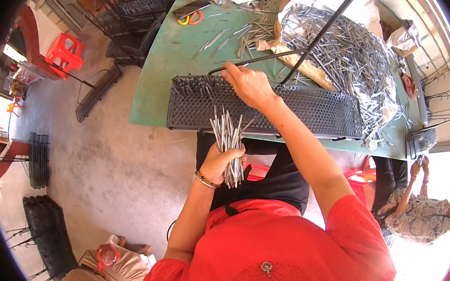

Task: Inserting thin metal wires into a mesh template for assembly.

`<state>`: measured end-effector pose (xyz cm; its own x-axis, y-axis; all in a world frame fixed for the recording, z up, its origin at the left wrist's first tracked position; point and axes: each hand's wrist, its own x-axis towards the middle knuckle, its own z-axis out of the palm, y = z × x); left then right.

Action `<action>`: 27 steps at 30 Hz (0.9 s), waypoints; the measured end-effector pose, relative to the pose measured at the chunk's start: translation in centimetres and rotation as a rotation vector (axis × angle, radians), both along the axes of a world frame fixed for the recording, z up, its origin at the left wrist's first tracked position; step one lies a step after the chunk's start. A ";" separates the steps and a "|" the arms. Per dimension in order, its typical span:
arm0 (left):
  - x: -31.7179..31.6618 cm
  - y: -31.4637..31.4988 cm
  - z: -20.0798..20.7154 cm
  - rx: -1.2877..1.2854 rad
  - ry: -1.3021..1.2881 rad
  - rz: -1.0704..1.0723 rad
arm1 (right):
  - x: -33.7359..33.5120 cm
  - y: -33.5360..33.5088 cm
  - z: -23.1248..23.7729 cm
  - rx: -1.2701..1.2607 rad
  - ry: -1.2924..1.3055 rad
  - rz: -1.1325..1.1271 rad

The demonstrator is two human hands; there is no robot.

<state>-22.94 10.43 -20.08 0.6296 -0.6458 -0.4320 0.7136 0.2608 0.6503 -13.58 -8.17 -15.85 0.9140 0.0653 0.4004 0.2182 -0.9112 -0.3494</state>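
My left hand is wrapped round a bundle of thin silvery metal rods, held upright just in front of the table edge. A long black perforated metal rack lies along the near edge of the green table. Dark rods stand close together in the holes at its left end. My right hand is over the rack's back edge, right of those rods, with its fingers bent together. Its fingertips are partly hidden, so what they pinch cannot be made out. A black bar frame rises behind the rack.
A large heap of metal rods covers the table's right side beside torn brown paper. Orange-handled scissors lie at the far left. Black racks and a red stool stand on the floor. Another person works at right.
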 end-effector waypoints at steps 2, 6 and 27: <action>0.1 0.3 0.0 0.005 -0.009 -0.006 | -0.1 0.0 0.0 -0.031 0.002 -0.010; 0.0 0.7 0.5 -0.033 -0.063 -0.044 | -0.3 -0.5 0.0 0.063 0.028 -0.049; 0.6 -0.4 0.8 -0.007 -0.087 -0.087 | -10.6 -0.9 0.6 1.451 0.621 0.215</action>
<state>-22.32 9.99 -19.27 0.6060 -0.7024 -0.3734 0.6745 0.2049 0.7092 -24.20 -9.09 -15.25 0.9762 0.1210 -0.1799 -0.2079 0.2870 -0.9351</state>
